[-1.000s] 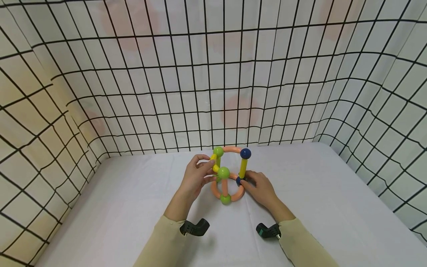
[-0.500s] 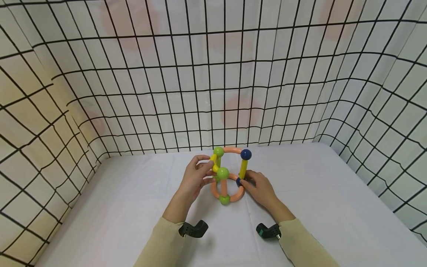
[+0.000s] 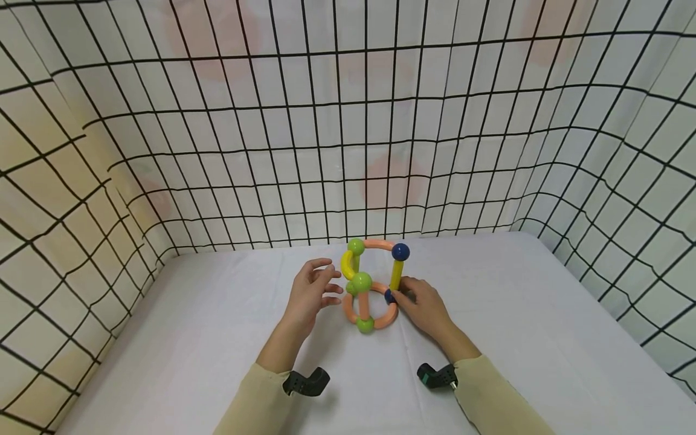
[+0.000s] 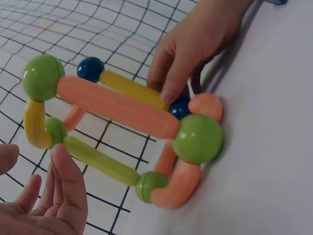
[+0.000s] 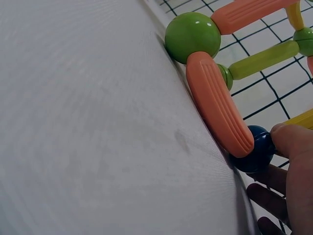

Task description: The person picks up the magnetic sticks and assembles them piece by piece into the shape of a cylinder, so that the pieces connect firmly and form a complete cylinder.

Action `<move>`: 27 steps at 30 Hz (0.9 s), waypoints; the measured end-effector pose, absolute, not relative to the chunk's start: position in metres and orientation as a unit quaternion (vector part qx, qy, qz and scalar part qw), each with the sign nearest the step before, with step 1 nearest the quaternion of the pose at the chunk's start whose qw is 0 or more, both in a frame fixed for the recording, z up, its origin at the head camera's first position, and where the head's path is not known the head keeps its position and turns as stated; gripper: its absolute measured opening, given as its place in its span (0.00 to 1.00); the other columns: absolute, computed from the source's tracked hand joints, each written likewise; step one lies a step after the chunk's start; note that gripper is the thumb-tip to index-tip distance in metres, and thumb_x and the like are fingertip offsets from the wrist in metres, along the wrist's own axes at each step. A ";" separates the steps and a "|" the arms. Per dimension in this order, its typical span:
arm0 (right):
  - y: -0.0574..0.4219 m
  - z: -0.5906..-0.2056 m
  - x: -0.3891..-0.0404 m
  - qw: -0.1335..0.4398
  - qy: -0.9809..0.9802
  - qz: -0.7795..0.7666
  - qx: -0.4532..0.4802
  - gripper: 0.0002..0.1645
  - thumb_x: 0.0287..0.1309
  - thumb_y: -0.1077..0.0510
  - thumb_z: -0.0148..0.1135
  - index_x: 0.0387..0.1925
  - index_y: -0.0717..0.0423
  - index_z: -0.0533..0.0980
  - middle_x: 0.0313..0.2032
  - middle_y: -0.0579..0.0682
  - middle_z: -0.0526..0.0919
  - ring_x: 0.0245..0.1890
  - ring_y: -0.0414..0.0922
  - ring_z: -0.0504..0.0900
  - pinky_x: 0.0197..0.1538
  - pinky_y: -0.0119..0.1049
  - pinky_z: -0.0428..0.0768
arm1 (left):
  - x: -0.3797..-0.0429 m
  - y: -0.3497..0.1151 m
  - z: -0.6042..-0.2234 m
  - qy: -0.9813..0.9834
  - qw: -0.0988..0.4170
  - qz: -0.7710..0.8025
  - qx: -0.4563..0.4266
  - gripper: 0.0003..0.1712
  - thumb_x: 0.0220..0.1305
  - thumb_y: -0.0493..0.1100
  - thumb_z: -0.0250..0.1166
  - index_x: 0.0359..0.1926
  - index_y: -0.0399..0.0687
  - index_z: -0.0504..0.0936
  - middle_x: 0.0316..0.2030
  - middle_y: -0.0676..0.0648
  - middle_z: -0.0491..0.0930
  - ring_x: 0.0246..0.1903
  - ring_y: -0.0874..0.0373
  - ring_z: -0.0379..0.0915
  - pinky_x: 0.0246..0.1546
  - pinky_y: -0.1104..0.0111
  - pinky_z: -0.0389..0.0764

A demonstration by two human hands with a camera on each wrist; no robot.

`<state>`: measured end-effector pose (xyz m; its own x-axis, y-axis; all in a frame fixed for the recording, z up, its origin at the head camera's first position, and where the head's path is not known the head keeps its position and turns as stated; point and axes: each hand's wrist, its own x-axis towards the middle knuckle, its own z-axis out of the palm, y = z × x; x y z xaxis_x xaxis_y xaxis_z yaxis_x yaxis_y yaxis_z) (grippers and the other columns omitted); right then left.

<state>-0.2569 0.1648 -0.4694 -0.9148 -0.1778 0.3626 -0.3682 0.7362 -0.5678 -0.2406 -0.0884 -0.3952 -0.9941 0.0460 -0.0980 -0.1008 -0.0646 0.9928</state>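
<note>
A frame of magnetic rods and balls stands on the table. Its base is a ring of curved orange rods (image 3: 387, 317) with green balls and a lower blue ball (image 5: 257, 149). Rising from it are a straight orange rod (image 4: 117, 106), a yellow-green rod (image 4: 100, 160) and a yellow rod (image 3: 396, 275). A curved yellow rod (image 4: 34, 123) joins two upper green balls; a curved orange rod (image 3: 379, 244) leads to the upper blue ball (image 3: 400, 252). My right hand (image 3: 426, 308) pinches the lower blue ball. Left of the frame, my left hand (image 3: 307, 296) holds nothing, fingers loosely bent.
White cloth covers the table (image 3: 217, 326). Behind it and along both sides rises a white wall with a black grid (image 3: 337, 133). A black wrist device (image 3: 307, 382) sits at the left cuff, another device (image 3: 437, 376) at the right.
My left hand has let go of the curved yellow rod and drawn back to the left. That rod now bows outward between the upper green balls. My right hand has stayed in place.
</note>
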 end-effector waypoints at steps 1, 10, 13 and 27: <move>0.165 -0.469 -0.257 0.143 -0.921 0.331 0.149 0.12 0.66 0.52 0.63 0.47 0.52 0.80 0.44 0.52 0.88 0.48 0.53 0.82 0.52 0.54 0.78 | -0.240 -0.090 -0.397 0.684 0.050 0.728 -0.023 0.22 0.74 0.49 0.58 0.64 0.49 0.69 0.52 0.40 0.79 0.32 0.57 0.80 0.32 0.71 0.84; 0.165 -0.472 -0.255 0.146 -0.924 0.323 0.146 0.12 0.66 0.52 0.63 0.47 0.51 0.80 0.44 0.51 0.88 0.48 0.53 0.83 0.52 0.53 0.79 | -0.237 -0.096 -0.418 0.733 0.047 0.678 -0.005 0.18 0.72 0.41 0.59 0.59 0.41 0.75 0.53 0.34 0.78 0.32 0.58 0.80 0.31 0.70 0.83; 0.165 -0.472 -0.255 0.150 -0.923 0.322 0.149 0.11 0.66 0.52 0.63 0.47 0.51 0.80 0.43 0.51 0.88 0.48 0.53 0.83 0.52 0.53 0.79 | -0.235 -0.095 -0.425 0.762 0.055 0.645 0.027 0.17 0.70 0.39 0.59 0.58 0.43 0.78 0.52 0.37 0.79 0.37 0.57 0.80 0.33 0.68 0.83; 0.165 -0.471 -0.256 0.166 -0.921 0.315 0.158 0.10 0.64 0.52 0.64 0.44 0.50 0.80 0.41 0.50 0.88 0.45 0.51 0.83 0.49 0.51 0.80 | -0.227 -0.086 -0.441 0.835 0.085 0.516 0.174 0.23 0.62 0.46 0.71 0.56 0.47 0.79 0.48 0.44 0.79 0.47 0.53 0.74 0.41 0.68 0.77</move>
